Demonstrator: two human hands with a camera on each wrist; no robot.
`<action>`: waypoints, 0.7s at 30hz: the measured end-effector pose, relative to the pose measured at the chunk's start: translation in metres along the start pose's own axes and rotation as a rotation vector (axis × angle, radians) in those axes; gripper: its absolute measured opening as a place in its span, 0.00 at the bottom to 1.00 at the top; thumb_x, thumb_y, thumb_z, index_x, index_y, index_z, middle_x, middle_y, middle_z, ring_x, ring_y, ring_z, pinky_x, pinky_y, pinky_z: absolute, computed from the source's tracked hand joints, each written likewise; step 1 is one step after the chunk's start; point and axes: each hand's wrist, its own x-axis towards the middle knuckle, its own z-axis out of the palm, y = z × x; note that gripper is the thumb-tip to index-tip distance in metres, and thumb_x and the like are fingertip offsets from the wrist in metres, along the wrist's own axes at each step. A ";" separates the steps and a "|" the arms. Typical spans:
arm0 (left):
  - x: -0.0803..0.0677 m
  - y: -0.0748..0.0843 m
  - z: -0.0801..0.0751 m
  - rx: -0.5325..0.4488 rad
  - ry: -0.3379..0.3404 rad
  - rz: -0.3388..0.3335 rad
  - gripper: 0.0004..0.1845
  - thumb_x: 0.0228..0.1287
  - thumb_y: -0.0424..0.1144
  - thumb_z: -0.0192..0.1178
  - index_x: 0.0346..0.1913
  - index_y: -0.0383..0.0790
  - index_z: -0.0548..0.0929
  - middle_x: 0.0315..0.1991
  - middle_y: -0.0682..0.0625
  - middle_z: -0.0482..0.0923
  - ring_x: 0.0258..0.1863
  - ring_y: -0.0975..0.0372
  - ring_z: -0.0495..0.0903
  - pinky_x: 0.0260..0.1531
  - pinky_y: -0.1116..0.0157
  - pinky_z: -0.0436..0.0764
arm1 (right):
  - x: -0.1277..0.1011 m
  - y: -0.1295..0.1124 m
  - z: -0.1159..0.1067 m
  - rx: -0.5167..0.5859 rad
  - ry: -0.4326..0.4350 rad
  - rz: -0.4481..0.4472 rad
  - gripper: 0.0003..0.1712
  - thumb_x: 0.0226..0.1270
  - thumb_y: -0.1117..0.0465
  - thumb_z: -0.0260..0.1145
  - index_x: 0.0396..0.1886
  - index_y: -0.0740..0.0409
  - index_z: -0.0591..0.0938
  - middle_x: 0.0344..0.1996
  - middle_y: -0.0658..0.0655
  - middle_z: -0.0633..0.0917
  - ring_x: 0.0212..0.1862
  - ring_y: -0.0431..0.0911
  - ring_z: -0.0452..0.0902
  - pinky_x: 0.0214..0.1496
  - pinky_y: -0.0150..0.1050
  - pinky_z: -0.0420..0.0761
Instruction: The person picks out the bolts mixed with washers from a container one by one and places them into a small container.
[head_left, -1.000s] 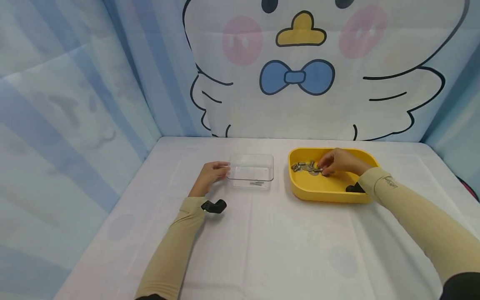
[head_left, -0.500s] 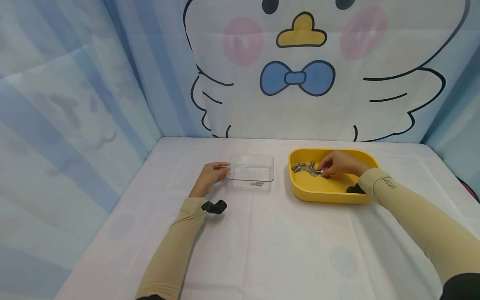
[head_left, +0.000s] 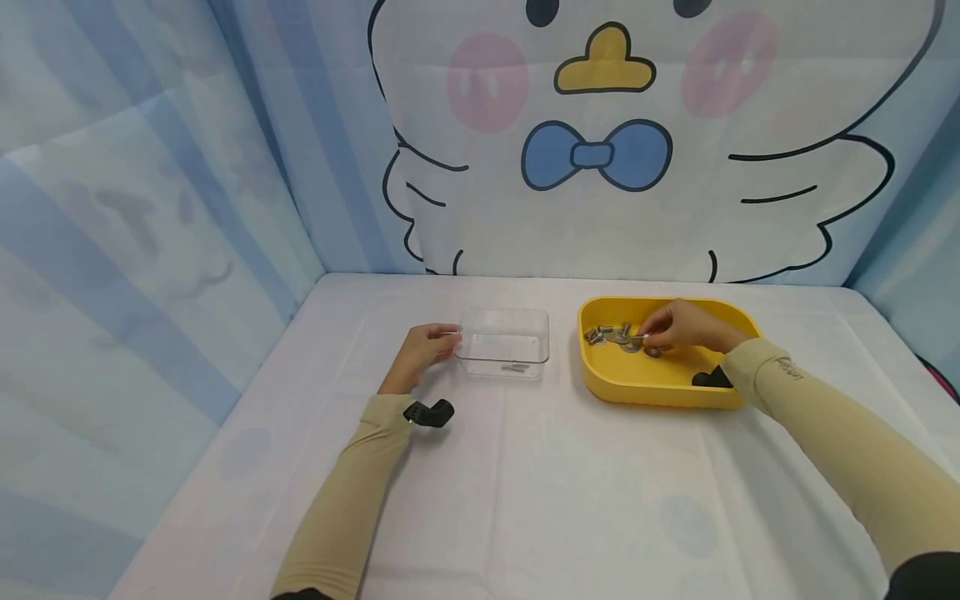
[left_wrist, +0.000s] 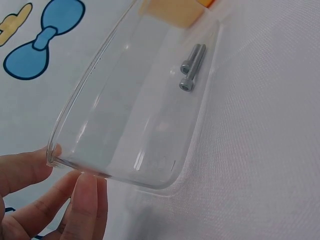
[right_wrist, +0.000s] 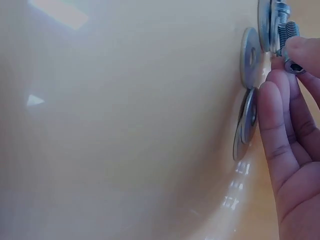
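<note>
My left hand (head_left: pixel 420 354) holds the near-left rim of a clear plastic box (left_wrist: pixel 115 110), thumb and fingers at its edge. Two socket-head screws (left_wrist: pixel 192 70) lie side by side inside it. On the right, my right hand (head_left: pixel 686 325) is inside a yellow tray (head_left: pixel 637 392). In the right wrist view, thumb and finger pinch a socket-head screw (right_wrist: pixel 291 62), its head toward the camera. Several flat washers (right_wrist: pixel 249 57) lie close to the fingertips. More screws and washers (head_left: pixel 600 333) are heaped at the tray's left end, partly hidden behind the hand.
Both containers stand on a white-covered table (head_left: pixel 570 483), with a gap between them. A printed cloth (head_left: pixel 592 225) hangs at the table's back edge, and a blue-striped curtain (head_left: pixel 150 250) hangs on the left. A black wrist camera (head_left: pixel 429 414) juts from the left cuff.
My right fingers have drawn back slightly to the right from the heap, and the pinched screw now shows more clearly. The left hand and the box stay in place.
</note>
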 end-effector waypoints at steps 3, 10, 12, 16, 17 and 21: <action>0.000 0.000 0.000 0.002 0.001 0.001 0.20 0.64 0.34 0.59 0.58 0.35 0.77 0.50 0.43 0.77 0.35 0.67 0.76 0.40 0.74 0.79 | -0.004 -0.003 -0.001 0.053 0.003 0.003 0.17 0.61 0.59 0.67 0.46 0.66 0.82 0.38 0.58 0.86 0.35 0.44 0.79 0.41 0.31 0.83; 0.001 0.000 0.000 0.012 0.000 -0.011 0.20 0.64 0.35 0.59 0.58 0.35 0.76 0.48 0.45 0.77 0.35 0.67 0.76 0.42 0.72 0.80 | -0.014 -0.012 -0.003 0.100 0.065 -0.044 0.22 0.64 0.58 0.65 0.52 0.68 0.79 0.47 0.64 0.84 0.40 0.44 0.77 0.45 0.28 0.80; 0.001 0.000 0.000 0.014 0.001 -0.015 0.20 0.64 0.35 0.59 0.58 0.35 0.77 0.49 0.44 0.77 0.36 0.66 0.76 0.44 0.71 0.80 | -0.016 -0.013 -0.003 0.104 0.091 -0.059 0.22 0.64 0.57 0.65 0.52 0.69 0.79 0.48 0.65 0.83 0.42 0.43 0.76 0.45 0.25 0.77; 0.002 -0.001 0.000 0.014 0.004 -0.019 0.20 0.64 0.35 0.59 0.58 0.36 0.77 0.51 0.43 0.76 0.37 0.66 0.76 0.46 0.70 0.80 | -0.016 -0.012 -0.005 0.120 0.126 -0.072 0.23 0.64 0.56 0.65 0.52 0.69 0.79 0.50 0.67 0.82 0.43 0.41 0.76 0.44 0.21 0.76; 0.002 -0.001 0.001 0.014 0.004 -0.017 0.20 0.64 0.35 0.59 0.58 0.36 0.77 0.51 0.43 0.76 0.37 0.66 0.76 0.46 0.70 0.80 | -0.016 -0.012 -0.006 0.124 0.132 -0.077 0.24 0.64 0.55 0.65 0.52 0.69 0.79 0.51 0.67 0.82 0.43 0.40 0.77 0.45 0.21 0.76; 0.002 -0.001 0.000 0.021 0.007 -0.014 0.20 0.64 0.35 0.59 0.58 0.36 0.77 0.52 0.43 0.77 0.37 0.66 0.76 0.44 0.71 0.80 | -0.016 -0.012 -0.009 0.132 0.163 -0.068 0.26 0.63 0.52 0.65 0.52 0.68 0.79 0.50 0.64 0.83 0.40 0.34 0.77 0.45 0.21 0.77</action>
